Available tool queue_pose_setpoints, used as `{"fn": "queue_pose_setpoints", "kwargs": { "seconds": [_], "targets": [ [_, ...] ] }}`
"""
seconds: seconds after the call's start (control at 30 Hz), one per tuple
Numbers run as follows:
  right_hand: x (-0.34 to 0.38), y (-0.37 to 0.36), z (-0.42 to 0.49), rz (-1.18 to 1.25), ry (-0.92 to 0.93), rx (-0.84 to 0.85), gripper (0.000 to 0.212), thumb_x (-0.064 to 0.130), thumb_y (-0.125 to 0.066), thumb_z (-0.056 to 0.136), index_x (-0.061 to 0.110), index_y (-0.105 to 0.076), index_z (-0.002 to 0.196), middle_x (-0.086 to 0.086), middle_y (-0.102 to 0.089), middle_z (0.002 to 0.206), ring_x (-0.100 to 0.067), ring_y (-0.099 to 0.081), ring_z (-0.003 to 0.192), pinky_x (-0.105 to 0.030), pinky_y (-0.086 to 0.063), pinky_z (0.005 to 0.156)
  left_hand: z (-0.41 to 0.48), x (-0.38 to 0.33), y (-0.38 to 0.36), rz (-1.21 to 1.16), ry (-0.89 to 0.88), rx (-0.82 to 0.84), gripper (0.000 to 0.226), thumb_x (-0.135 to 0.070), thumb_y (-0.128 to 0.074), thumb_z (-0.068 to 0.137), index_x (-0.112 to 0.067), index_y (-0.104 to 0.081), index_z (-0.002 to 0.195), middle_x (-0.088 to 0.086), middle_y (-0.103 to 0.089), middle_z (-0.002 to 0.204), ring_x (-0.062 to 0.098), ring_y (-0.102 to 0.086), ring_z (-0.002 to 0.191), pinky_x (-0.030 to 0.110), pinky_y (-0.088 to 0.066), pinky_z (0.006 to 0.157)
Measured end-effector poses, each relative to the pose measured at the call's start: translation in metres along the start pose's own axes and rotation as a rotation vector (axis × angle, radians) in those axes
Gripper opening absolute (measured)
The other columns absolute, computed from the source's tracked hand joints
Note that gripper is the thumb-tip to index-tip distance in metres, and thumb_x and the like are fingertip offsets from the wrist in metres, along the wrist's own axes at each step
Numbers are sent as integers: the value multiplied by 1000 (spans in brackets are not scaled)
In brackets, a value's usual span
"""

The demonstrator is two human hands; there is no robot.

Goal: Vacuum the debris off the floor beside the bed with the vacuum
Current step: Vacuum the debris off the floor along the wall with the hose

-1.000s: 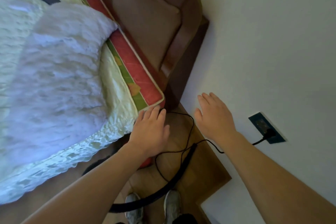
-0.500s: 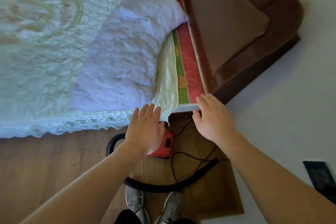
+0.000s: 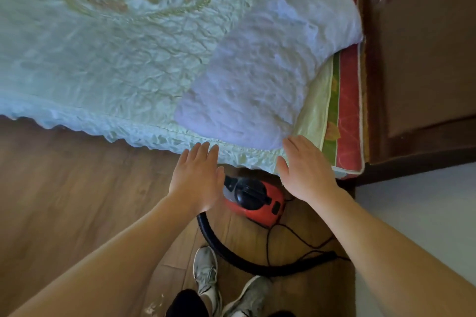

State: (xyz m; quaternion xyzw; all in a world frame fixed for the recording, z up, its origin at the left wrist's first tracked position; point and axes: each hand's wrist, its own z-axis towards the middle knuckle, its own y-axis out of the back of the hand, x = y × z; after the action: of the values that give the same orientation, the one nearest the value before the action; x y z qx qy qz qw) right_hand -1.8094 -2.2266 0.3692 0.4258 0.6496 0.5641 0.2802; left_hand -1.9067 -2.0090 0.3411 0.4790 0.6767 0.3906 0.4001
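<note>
A small red and black vacuum sits on the wooden floor at the bed's edge, between my two hands. Its black hose curves along the floor toward my feet, and a thin black cord trails to the right. My left hand hovers with straight fingers just left of the vacuum, holding nothing. Flat and empty, my right hand is over the bed's corner to the vacuum's right. Pale specks of debris lie on the floor at the bottom, left of my feet.
The bed with a pale green cover and a white pillow fills the top. A dark wooden headboard stands at the right, with a white wall below it. My two grey shoes are at the bottom.
The view has swung left and down, so more of the bed and floor shows. The vacuum, partly hidden under my left hand before, is now in plain sight between both hands.
</note>
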Motion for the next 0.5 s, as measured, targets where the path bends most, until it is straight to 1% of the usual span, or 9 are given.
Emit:
{"fn": "queue_pose_setpoints", "kwargs": {
  "seconds": [0.03,0.13,0.27,0.43,0.5],
  "targets": [
    [11,1,7,-12,23,10,50,33,-36,96,-2,-59,123,-17,-63,116,-37,-58,110,-48,-49,97,-1,11,2,-11,17,-6,63,-42,-22,106,-12,-11,161,9,-14,168,24,-8,156,43,-11,127],
    [40,2,26,-33,95,26,42,29,-46,99,1,-56,129,-16,-61,123,-35,-54,116,-43,-45,100,-5,41,7,-36,66,-27,63,-41,-24,105,-12,-14,160,9,-17,168,23,-11,156,42,-14,126],
    [68,-8,45,-32,172,29,41,26,-51,97,0,-58,128,-15,-63,121,-35,-57,114,-43,-48,96,-11,73,-1,-99,141,-34,61,-41,-30,105,-13,-21,158,8,-22,166,22,-15,155,42,-16,126],
    [79,-41,59,-38,249,86,39,25,-51,98,0,-59,126,-16,-63,121,-34,-57,114,-42,-49,96,-18,90,-30,-172,247,-31,60,-39,-31,105,-13,-19,159,6,-21,166,21,-13,155,40,-10,127],
    [82,-59,64,-39,296,109,41,27,-49,99,1,-57,130,-15,-62,125,-33,-55,118,-42,-48,98,-20,95,-48,-185,289,-18,60,-39,-31,106,-14,-19,159,6,-21,166,21,-12,155,40,-10,127]
  ]
}}
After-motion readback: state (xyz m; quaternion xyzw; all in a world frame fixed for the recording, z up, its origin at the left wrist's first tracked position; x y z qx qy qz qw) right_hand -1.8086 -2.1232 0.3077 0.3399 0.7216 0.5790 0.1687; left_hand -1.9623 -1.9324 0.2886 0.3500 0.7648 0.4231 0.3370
